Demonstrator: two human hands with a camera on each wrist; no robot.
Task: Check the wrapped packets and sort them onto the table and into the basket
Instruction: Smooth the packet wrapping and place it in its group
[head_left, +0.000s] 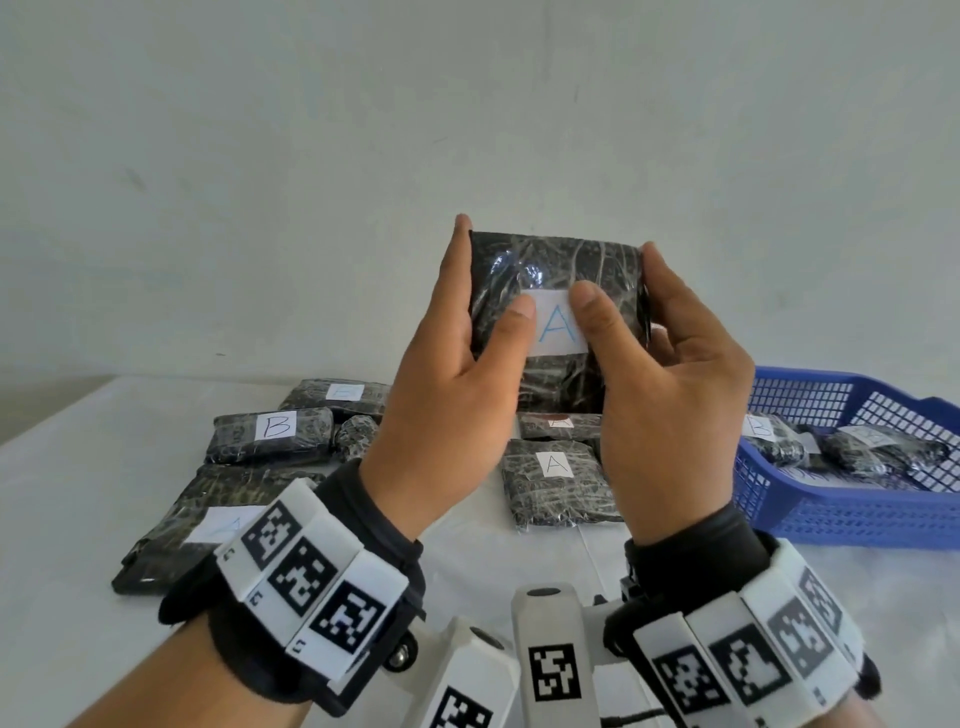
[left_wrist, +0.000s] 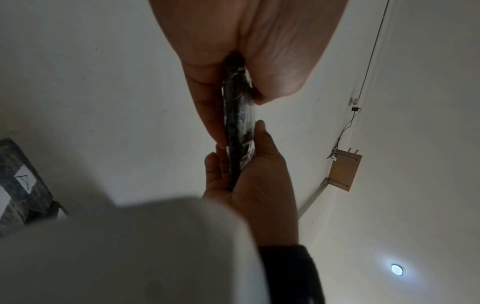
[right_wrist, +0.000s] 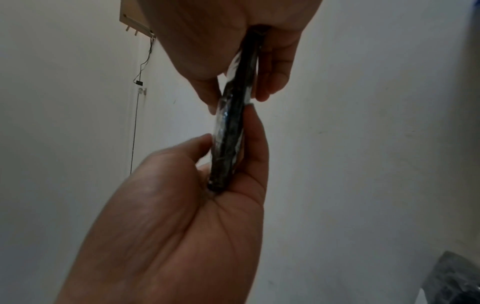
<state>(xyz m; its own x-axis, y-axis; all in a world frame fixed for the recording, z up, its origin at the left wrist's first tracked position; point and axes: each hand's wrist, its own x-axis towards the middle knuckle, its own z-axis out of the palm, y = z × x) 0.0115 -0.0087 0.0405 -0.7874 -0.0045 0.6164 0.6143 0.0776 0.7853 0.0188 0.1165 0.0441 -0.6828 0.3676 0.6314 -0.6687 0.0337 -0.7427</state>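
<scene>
First: Where, the thing being checked?

Second: Wrapped packet (head_left: 556, 270) up in the middle of the frame, held upright above the desk (head_left: 78, 493), well clear of the blue basket (head_left: 831, 514) at the right edge. White label (head_left: 558, 325) marked A facing the head camera.

First: Likely to go wrong how?

Second: Probably by a misread. Label partly covered at both sides by thumbs, so easy to mistake at a glance and send to the wrong place. Also no obvious rule to lean on: A packet (head_left: 556, 483) and B packet (head_left: 270, 436) both lying on the desk at lower centre and left, a B-marked one (head_left: 769, 436) in the basket. Then a slip: glossy film, likely slick, gripped only along the side edges. Could drop onto the packets below if either side lets go early.

First: And the fingers (head_left: 592, 312)?

Second: Grasping, on both sides. Left hand (head_left: 441, 374) clamped along the packet's left edge, thumb in front, the rest behind. Right hand (head_left: 670, 395) the same on the right edge. From both wrist views, packet seen edge-on and thin, pinched between thumb and fingers with hardly any spread, just the packet's thickness. Nothing else touched.
</scene>
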